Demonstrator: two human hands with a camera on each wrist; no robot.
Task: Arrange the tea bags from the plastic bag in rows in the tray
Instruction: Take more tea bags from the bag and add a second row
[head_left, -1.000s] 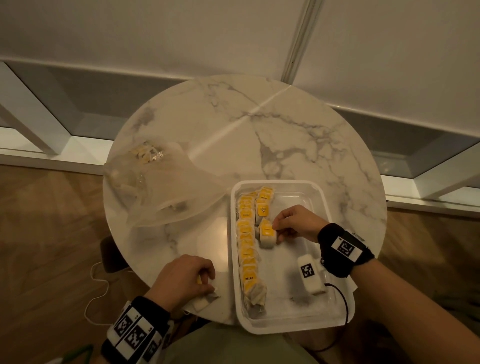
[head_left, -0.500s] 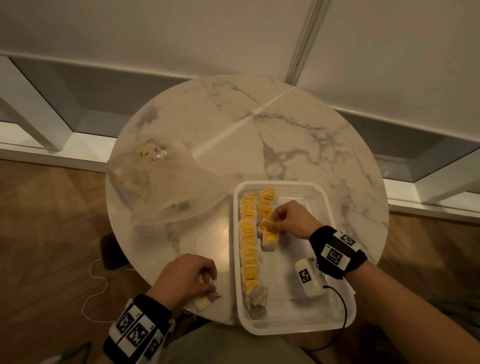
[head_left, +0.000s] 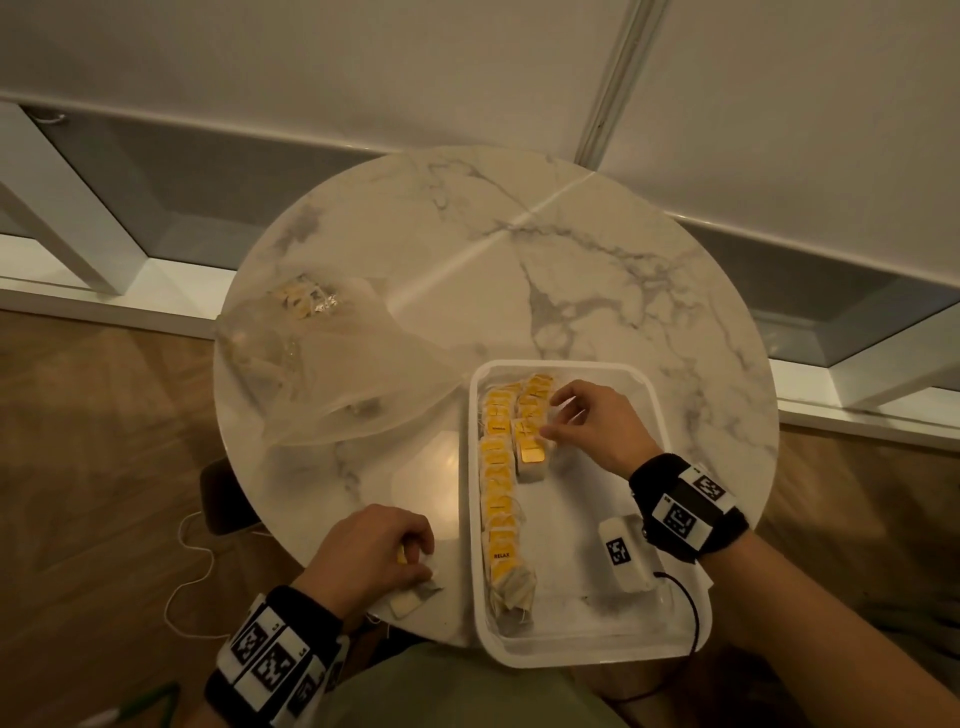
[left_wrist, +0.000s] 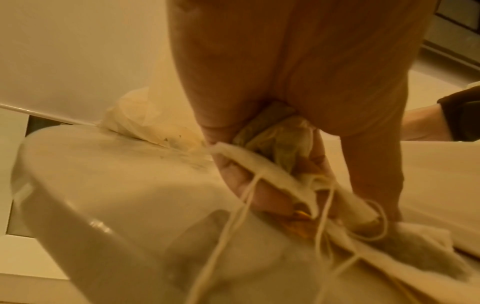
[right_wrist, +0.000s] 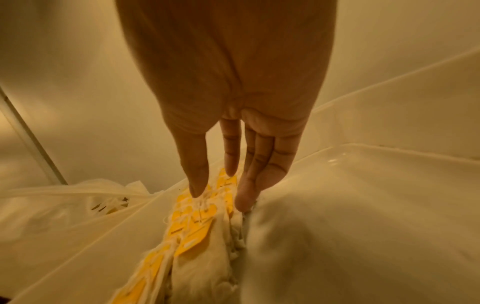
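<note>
A white tray (head_left: 655, 410) lies at the near right of the round marble table (head_left: 519, 249). One long row of yellow-tagged tea bags (head_left: 497, 499) runs along its left wall. Beside it is a short second row (head_left: 531, 441). My right hand (head_left: 550, 415) hovers over that second row, with its straight thumb and fingers (right_wrist: 197, 185) touching the bags from both sides. My left hand (head_left: 415, 561) rests at the table's near edge and grips a few tea bags (left_wrist: 283, 148) whose strings dangle. The clear plastic bag (head_left: 337, 374) lies at the left with tea bags (head_left: 304, 304) still inside.
A small white device (head_left: 623, 553) with a black marker and black cable lies in the tray's near right part. The tray overhangs the table's near edge. A white cord (head_left: 192, 561) trails on the wooden floor at left. A wall stands behind the table.
My right hand has slid toward the tray's far end along the second row and its fingers have spread. My left hand still holds its tea bags in the same spot.
</note>
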